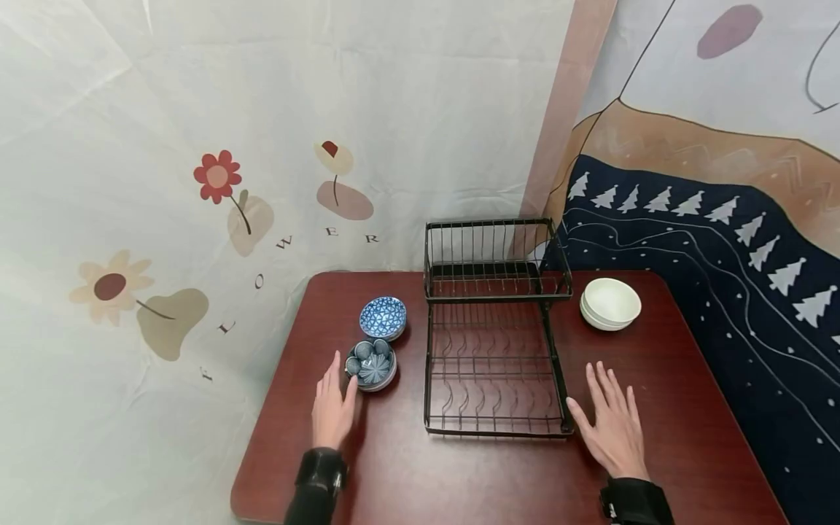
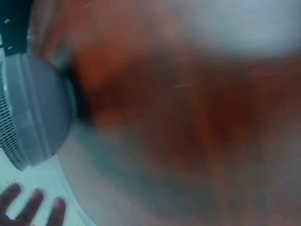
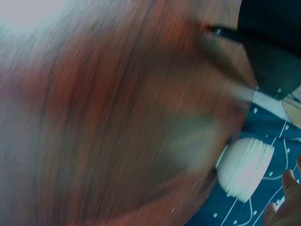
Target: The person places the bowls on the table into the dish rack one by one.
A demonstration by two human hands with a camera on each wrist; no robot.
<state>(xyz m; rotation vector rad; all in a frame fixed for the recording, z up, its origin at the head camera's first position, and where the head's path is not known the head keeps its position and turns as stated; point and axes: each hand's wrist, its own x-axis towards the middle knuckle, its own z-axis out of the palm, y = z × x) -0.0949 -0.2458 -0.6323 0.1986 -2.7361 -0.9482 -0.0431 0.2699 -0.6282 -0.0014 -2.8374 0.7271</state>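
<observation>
My left hand (image 1: 333, 410) has its fingers extended beside a stack of grey-blue bowls (image 1: 374, 372) with a petal pattern inside. Whether it touches the rim I cannot tell. In the left wrist view its fingertips (image 2: 32, 206) show below a grey bowl (image 2: 44, 108). Just behind that stack sit blue-and-white patterned bowls (image 1: 383, 319). The right hand (image 1: 612, 424) is spread, holding nothing, near the front right corner of a black two-tier wire dish rack (image 1: 499, 432). Beyond it stand stacked white bowls (image 1: 612, 302), also seen in the right wrist view as a white stack (image 3: 245, 169).
The dish rack stands mid-table, its raised tier (image 1: 499, 297) at the back. A reddish-brown table (image 1: 459, 481) with rounded corners carries everything. A pale printed cloth (image 1: 394, 109) hangs behind and to the left; a dark blue tree-patterned cloth (image 1: 722, 292) lies to the right.
</observation>
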